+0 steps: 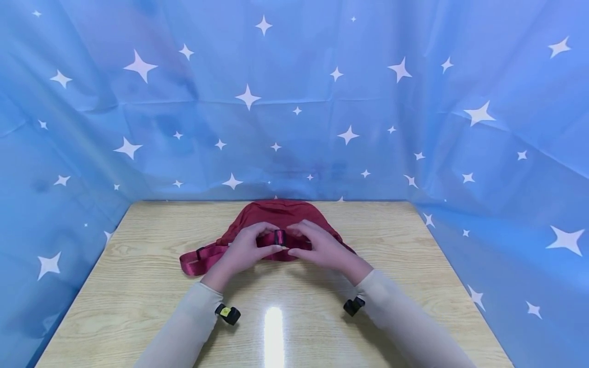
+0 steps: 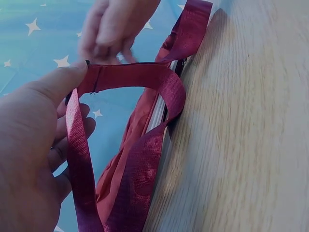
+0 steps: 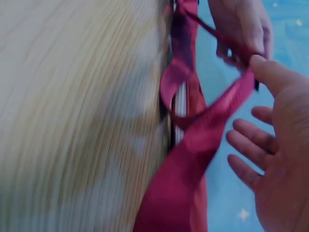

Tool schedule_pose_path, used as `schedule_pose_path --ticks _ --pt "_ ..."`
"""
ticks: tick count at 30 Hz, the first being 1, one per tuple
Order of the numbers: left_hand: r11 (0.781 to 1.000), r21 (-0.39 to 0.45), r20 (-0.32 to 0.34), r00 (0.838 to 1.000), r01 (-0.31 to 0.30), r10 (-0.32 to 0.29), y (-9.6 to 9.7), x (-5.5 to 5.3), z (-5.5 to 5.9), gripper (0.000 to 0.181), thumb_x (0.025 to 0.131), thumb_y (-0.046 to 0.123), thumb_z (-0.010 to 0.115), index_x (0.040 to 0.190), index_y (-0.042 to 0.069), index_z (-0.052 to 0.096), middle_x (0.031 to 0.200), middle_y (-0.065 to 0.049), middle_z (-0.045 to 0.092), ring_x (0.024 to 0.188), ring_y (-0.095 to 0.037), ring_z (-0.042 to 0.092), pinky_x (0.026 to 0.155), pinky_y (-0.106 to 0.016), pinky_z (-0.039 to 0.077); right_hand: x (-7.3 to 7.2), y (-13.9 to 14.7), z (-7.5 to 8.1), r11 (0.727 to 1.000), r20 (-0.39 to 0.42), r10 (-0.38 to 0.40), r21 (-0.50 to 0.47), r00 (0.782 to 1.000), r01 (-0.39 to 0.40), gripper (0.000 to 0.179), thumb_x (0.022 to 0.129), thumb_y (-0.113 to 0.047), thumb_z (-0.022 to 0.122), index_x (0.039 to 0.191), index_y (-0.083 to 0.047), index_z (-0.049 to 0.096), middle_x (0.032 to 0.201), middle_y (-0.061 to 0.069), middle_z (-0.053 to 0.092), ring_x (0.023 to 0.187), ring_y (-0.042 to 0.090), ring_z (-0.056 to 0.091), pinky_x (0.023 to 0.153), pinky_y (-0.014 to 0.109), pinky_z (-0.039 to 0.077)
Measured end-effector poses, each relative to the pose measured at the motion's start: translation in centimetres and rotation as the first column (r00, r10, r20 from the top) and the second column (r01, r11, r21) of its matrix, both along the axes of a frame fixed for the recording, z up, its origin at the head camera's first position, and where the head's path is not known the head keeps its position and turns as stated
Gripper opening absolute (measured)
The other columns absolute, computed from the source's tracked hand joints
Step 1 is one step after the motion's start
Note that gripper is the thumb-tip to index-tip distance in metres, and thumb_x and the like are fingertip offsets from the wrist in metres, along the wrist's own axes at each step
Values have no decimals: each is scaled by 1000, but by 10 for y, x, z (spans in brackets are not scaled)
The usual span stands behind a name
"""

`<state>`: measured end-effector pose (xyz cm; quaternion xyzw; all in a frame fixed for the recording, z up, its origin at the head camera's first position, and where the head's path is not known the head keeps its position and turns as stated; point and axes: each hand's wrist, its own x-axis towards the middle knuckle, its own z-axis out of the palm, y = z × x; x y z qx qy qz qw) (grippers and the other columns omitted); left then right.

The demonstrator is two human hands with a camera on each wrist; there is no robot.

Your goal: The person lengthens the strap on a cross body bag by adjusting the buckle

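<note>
A dark red fabric bag with a shiny webbing strap lies near the table's far edge. Both hands meet in front of it at a black strap slider. My left hand pinches the strap beside this slider; in the left wrist view its thumb presses on the webbing. From the other side, my right hand holds the strap near the slider with thumb and forefinger. Its other fingers spread loosely in the right wrist view, and its forefinger is hidden. The strap loops and twists between the hands and the bag.
The wood-grain table has a bright light reflection at its front. A blue curtain with white stars hangs behind and along both sides. Black wrist bands sit on both sleeves. A strap loop trails left of the bag.
</note>
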<state>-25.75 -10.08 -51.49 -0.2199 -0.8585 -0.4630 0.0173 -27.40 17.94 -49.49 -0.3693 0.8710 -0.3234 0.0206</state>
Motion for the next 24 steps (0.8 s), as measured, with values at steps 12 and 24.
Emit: schedule_pose_path --ticks 12,24 --pt "999 28 29 999 34 -35 -1 4 5 47 94 30 92 137 20 75 128 6 73 116 -15 68 103 -44 57 0 -20 -5 988 94 25 -155 995 -11 42 102 -23 85 140 -22 68 120 -8 62 112 15 63 103 41 58" --pt "1000 -21 58 998 11 -10 -31 4 2 18 110 25 73 126 18 77 114 10 75 107 -17 66 98 -45 54 5 -18 4 974 -58 -5 -227 998 -8 45 95 -13 89 135 -17 68 119 -3 61 109 23 62 96 39 57"
